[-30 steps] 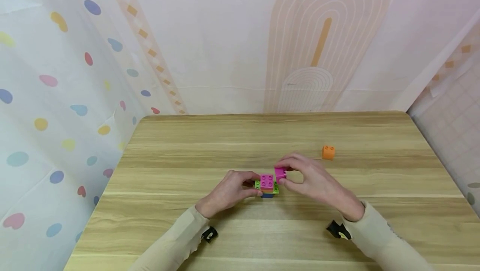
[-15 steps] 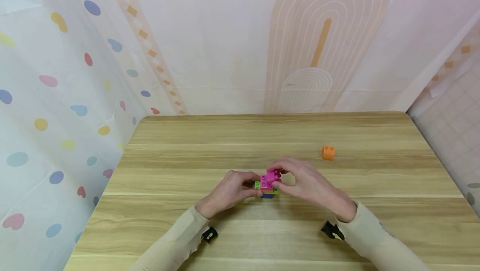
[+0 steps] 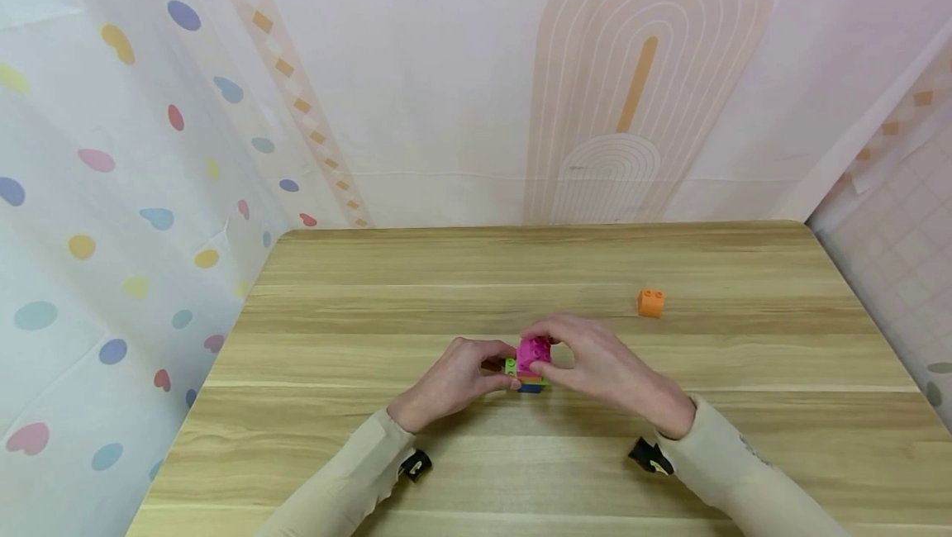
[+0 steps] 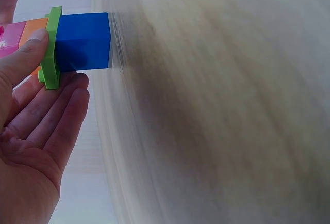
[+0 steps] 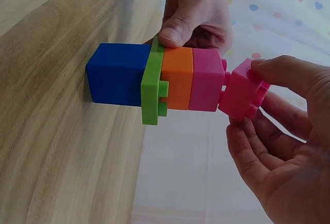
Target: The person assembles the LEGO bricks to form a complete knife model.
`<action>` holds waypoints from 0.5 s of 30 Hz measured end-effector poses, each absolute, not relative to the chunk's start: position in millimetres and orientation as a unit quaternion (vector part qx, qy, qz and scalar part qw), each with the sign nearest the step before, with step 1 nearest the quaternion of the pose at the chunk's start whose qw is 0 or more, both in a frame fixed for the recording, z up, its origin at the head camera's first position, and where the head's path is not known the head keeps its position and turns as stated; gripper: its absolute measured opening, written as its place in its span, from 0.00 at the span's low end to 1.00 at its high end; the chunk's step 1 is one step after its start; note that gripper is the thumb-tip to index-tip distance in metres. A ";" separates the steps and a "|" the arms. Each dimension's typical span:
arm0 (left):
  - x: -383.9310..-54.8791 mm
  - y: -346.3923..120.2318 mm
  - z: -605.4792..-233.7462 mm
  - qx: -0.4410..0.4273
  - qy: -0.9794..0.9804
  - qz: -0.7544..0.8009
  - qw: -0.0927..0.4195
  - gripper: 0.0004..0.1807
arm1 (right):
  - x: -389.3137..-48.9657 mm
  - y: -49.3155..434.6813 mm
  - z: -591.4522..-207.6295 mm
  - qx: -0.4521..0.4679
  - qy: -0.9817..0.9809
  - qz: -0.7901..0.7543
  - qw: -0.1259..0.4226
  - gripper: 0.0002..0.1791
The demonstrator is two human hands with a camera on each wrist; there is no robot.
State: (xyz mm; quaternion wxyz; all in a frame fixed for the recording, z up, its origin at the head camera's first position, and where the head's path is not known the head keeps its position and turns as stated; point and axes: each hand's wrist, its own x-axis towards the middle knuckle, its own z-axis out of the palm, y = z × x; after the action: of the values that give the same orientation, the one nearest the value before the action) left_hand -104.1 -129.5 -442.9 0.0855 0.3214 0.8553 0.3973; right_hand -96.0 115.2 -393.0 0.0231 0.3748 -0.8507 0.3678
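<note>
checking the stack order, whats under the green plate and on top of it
Under the green plate sits a blue brick on the table. Above it: an orange brick, then a pink brick. Their joined faces are hidden.

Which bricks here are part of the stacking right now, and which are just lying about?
In hand:
- loose pink brick, pinched by the right hand
- brick stack, blue at the bottom, steadied by the left hand

Lying about:
- orange brick, alone on the table

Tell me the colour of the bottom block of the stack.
Blue bottom block; the right wrist view shows it best.
</note>
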 end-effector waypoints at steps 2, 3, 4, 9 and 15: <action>-104.0 -129.5 -442.8 0.321 0.855 0.399 0.086 0.14 | -96.2 113.9 -393.3 0.377 -0.852 0.363 0.027 0.19; -103.9 -129.6 -442.7 0.321 0.854 0.400 0.086 0.14 | -96.2 113.5 -393.2 0.378 -0.852 0.361 0.028 0.19; -103.9 -129.6 -442.5 0.322 0.853 0.401 0.086 0.14 | -96.2 113.1 -393.1 0.380 -0.852 0.360 0.028 0.19; -103.6 -129.5 -441.9 0.327 0.849 0.406 0.083 0.14 | -96.9 111.7 -393.1 0.394 -0.850 0.349 0.029 0.18; -103.4 -129.7 -441.4 0.325 0.851 0.405 0.083 0.13 | -97.1 109.8 -393.7 0.400 -0.850 0.342 0.032 0.20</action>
State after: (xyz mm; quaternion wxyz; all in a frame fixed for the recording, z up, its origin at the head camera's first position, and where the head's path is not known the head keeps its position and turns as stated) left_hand -103.4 -129.7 -441.4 0.0831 0.3251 0.8507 0.4045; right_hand -97.1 109.8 -393.7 0.0315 0.3998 -0.8496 0.3425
